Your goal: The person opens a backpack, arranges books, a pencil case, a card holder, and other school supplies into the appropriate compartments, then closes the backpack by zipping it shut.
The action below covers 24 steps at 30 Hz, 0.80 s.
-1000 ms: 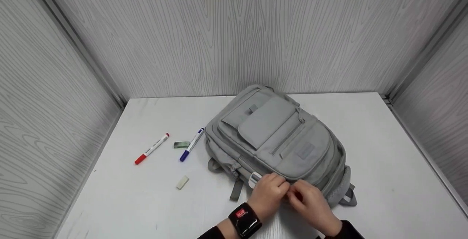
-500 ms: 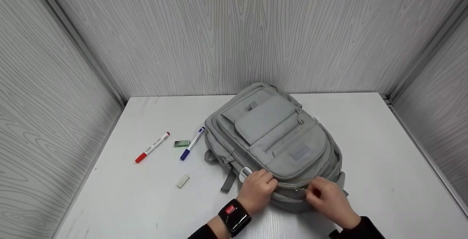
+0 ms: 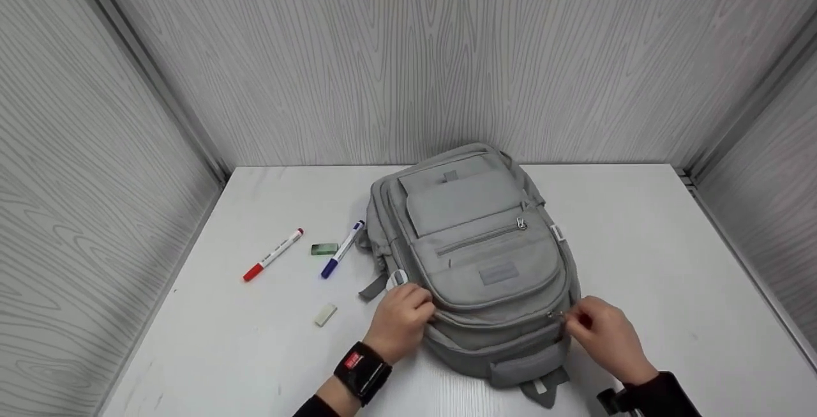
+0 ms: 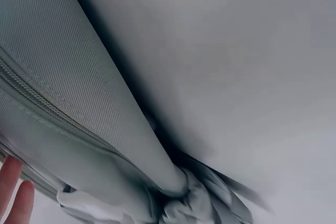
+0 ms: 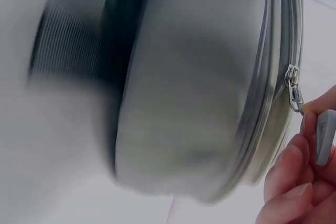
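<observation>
While the grey backpack (image 3: 475, 257) lay flat on its back near the middle of the white table (image 3: 670, 276), top end toward the person, the right hand (image 3: 603, 334) pinched the zipper pull (image 5: 324, 137) at the bag's right shoulder; thumb and fingers were curled round the grey tab, slider (image 5: 293, 85) just beyond the fingertips. Left hand (image 3: 402, 315) gripped the opposite shoulder, fingers curled into the fabric beside a white strap loop (image 3: 396, 276), bracing the bag. Judged step: running the main compartment zipper along its track, slider at the bend of the curve. Next move would likely call for a steady pull following the seam, with the brace held so the bag does not swivel. Outward, left of the bag: blue marker (image 3: 342, 258) close by, green eraser (image 3: 324, 249) just beside it, red marker (image 3: 272, 255) farther off, white eraser (image 3: 325, 314) nearer the person. Grey wood-grain walls (image 3: 408, 53) on three sides.
</observation>
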Each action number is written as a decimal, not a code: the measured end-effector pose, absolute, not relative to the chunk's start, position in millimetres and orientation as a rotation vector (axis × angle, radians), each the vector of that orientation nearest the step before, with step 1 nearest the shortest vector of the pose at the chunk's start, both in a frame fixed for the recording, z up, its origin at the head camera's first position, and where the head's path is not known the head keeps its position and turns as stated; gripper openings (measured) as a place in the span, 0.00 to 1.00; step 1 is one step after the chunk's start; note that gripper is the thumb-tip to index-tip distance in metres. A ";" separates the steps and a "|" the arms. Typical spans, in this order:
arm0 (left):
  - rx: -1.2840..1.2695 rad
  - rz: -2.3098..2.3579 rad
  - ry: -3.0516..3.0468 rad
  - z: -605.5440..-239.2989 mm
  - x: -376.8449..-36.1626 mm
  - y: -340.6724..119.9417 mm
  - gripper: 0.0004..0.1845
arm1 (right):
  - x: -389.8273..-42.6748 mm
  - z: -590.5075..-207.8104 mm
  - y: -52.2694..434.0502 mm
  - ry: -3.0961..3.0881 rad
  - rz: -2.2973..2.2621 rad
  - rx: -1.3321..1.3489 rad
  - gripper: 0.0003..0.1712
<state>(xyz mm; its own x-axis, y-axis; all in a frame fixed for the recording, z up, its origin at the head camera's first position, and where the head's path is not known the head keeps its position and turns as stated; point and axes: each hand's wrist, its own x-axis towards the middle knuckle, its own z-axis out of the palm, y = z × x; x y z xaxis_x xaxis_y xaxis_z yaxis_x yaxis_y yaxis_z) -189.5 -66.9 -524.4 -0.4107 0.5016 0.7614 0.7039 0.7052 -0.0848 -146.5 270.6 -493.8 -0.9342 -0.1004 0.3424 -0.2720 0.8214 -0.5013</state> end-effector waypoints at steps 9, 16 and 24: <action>-0.786 -0.246 -2.164 -528.9 -204.2 -105.5 0.05 | -151.9 -495.4 267.8 -2.804 0.812 0.234 0.15; -0.681 -0.273 -2.245 -529.6 -195.6 -102.6 0.07 | -148.7 -498.9 259.9 -2.772 0.846 0.255 0.17; -0.634 -0.443 -2.256 -511.7 -162.8 -52.2 0.12 | -143.3 -497.2 252.4 -2.784 0.994 0.229 0.17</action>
